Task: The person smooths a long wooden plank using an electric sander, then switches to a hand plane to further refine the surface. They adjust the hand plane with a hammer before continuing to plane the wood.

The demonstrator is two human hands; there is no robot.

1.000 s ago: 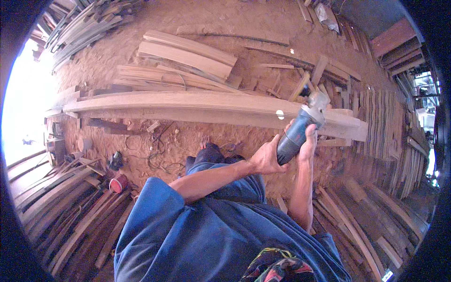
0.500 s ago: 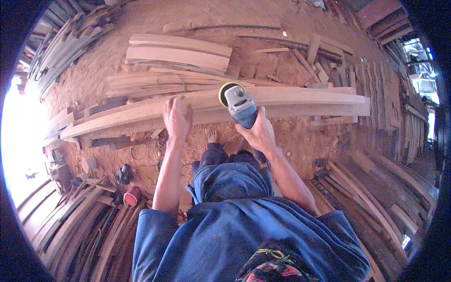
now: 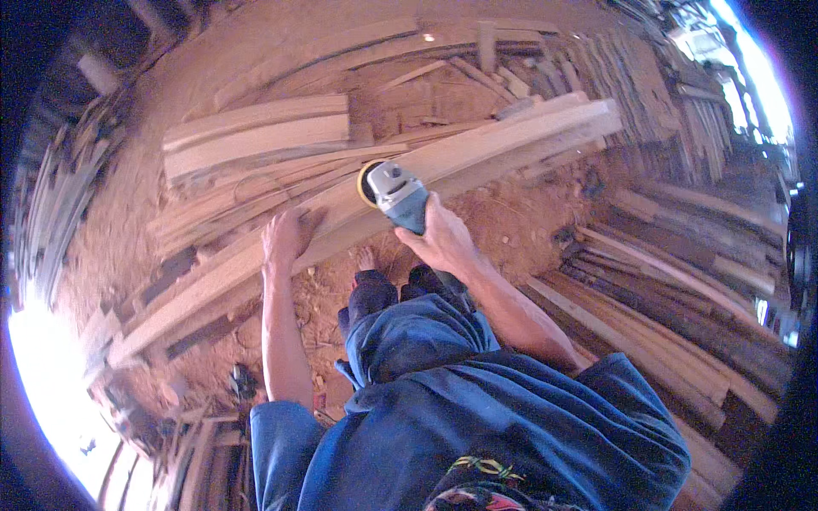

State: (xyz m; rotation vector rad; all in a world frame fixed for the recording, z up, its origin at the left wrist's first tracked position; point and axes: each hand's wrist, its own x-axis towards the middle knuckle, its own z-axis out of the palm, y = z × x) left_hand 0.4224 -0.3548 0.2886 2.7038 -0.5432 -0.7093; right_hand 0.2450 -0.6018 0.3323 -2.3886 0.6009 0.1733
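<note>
A long pale wooden beam (image 3: 503, 146) lies slantwise across the view in front of me. My right hand (image 3: 445, 235) is wrapped round the body of an angle grinder (image 3: 404, 203), which has a grey head and a blue-green housing. Its dark disc with a yellow rim (image 3: 366, 184) is at the beam's middle; whether it touches the wood, I cannot tell. To the left, my left hand (image 3: 285, 238) is on the beam with fingers stretched out and thumb apart, holding nothing.
Behind the beam, wide pale planks (image 3: 256, 136) and thin strips (image 3: 256, 192) lie on the reddish ground. Stacked boards (image 3: 648, 315) fill the right side near me. More timber (image 3: 72, 187) leans at far left. My bare foot (image 3: 365, 258) is close to the beam.
The whole view has turned, so the beam now slants up to the right. My left hand has come down onto the beam. The grinder stays in my right hand near the wood.
</note>
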